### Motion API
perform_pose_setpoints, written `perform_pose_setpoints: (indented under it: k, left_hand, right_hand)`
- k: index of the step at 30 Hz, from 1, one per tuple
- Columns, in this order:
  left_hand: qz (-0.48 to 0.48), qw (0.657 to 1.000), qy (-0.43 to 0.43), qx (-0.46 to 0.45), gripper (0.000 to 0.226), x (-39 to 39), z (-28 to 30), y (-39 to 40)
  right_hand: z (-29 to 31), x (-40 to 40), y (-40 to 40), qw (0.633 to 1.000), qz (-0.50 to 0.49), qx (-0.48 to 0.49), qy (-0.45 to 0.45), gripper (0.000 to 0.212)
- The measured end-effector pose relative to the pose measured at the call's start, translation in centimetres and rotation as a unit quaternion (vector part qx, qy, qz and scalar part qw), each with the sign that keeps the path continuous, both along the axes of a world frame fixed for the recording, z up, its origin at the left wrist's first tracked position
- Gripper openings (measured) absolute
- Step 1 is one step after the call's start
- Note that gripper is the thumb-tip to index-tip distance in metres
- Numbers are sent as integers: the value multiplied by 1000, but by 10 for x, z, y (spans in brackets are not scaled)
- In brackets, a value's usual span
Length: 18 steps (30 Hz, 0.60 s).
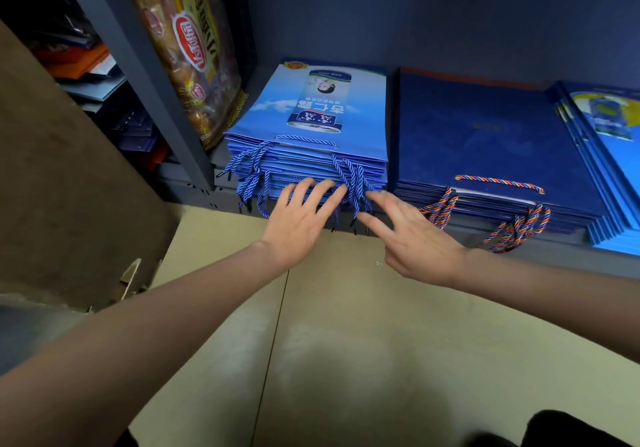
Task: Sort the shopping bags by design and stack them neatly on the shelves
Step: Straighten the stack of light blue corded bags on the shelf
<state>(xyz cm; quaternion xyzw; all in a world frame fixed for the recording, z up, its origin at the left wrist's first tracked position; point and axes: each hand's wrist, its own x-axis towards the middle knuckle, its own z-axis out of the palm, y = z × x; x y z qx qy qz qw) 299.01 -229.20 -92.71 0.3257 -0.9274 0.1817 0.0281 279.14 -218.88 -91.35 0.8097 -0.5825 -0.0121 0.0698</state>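
A stack of light blue shopping bags [322, 114] with a printed can design lies on the low grey shelf [554, 244], its blue rope handles hanging over the front. My left hand [298, 218] has straight fingers touching the front edge of this stack. My right hand [412, 235] reaches in beside it, fingers spread, fingertips at the dangling blue handles [353, 183]. To the right lies a stack of dark blue bags [485, 141] with multicoloured rope handles. Further right, a third stack of light blue bags [609, 155] is partly cut off.
A brown and gold printed bag [194, 51] stands upright against the grey shelf post [145, 75]. Beyond the post, orange and dark bags [86, 65] lie on another shelf. Flattened cardboard [346, 342] covers the floor below, and a brown cardboard sheet [69, 186] leans at the left.
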Motion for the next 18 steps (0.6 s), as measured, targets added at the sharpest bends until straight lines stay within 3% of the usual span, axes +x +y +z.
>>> perform_pose_setpoints:
  k: [2,7,10,12,15,18]
  left_hand:
    - [12,1000,-10,1,86,-4,0,5]
    - [-32,984,-168,47,61,7,5,-1]
    - [-70,976,-197,52,41,14,15,-7]
    - [-77,975,-200,60,41,19,18,-9]
    - [-58,974,-211,66,58,19,19,-4]
    - [-61,986,-150,46,70,17,8,1]
  right_hand:
    - [-4,4,-1,999,3,34,-6,77]
    - [-12,16,-2,996,17,87,27,48]
    - [-12,15,5,987,23,161,-2,38]
    - [-15,16,15,976,52,213,-18,38]
    - [-18,14,19,988,76,125,-57,35]
    - [-6,14,7,995,26,35,-91,36]
